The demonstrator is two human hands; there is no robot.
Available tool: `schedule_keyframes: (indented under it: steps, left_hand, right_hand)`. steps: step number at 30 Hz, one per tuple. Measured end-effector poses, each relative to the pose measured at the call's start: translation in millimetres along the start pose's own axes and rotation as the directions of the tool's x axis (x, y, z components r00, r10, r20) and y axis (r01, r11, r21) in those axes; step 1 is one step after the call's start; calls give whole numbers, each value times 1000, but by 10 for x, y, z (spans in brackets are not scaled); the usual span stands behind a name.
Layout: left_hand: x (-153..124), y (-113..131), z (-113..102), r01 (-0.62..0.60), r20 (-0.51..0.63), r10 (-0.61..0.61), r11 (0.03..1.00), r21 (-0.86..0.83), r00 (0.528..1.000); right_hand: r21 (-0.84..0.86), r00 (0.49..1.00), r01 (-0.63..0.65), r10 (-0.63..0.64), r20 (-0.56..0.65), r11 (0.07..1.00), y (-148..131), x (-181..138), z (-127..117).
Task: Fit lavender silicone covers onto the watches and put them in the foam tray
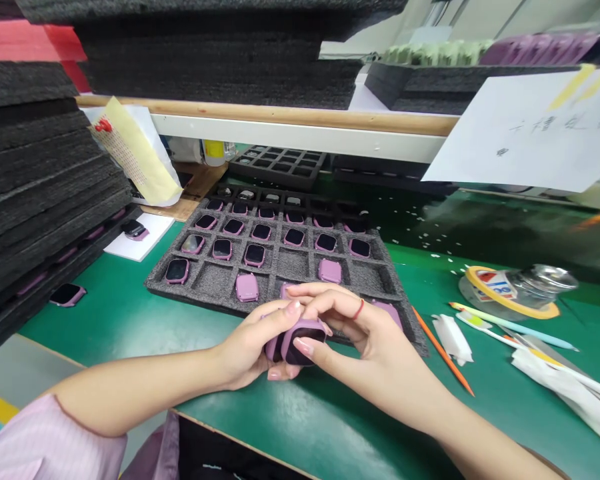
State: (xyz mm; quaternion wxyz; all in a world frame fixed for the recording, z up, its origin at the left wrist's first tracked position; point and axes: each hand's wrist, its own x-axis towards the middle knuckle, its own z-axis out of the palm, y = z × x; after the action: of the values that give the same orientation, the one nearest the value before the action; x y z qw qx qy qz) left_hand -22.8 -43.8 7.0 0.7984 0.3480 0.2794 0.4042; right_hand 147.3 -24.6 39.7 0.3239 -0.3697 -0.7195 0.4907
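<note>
Two purple smartwatch bodies without straps are held face to back above the green bench. My left hand (254,339) is closed round the rear smartwatch body (273,348), its thumb on the upper edge. With thumb and fingers my right hand (363,333) grips the front smartwatch body (306,339), the thumb lying against its dark screen. Just beyond the hands lies a black foam tray (215,277) with rows of similar watch bodies, most with screens up. A few show the purple back, such as the one (247,287) near the front; my fingers partly cover others.
Stacks of black foam trays (35,133) rise at the left. A shelf edge (280,130) crosses above the bench. At the right lie an orange stick (445,353), a toothbrush (485,327), a tape roll (545,311) and a metal-topped jar (543,280). One watch body (67,294) sits far left.
</note>
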Motion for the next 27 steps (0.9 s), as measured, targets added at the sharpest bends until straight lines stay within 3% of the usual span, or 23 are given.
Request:
schedule_keyframes:
  steps: [5, 11, 27]
  left_hand:
    - [13, -34, -10, -21, 66, 21, 1000, -1, 998]
    - [18, -13, 14, 26, 16, -26, 999, 19, 1000]
    - [25, -28, 4, 46, 27, -48, 997, 67, 998]
  right_hand:
    - [127, 997, -35, 25, 75, 991, 19, 10, -29]
    - [206, 989, -120, 99, 108, 971, 19, 47, -27]
    - [222, 988, -116, 90, 125, 968, 44, 57, -60]
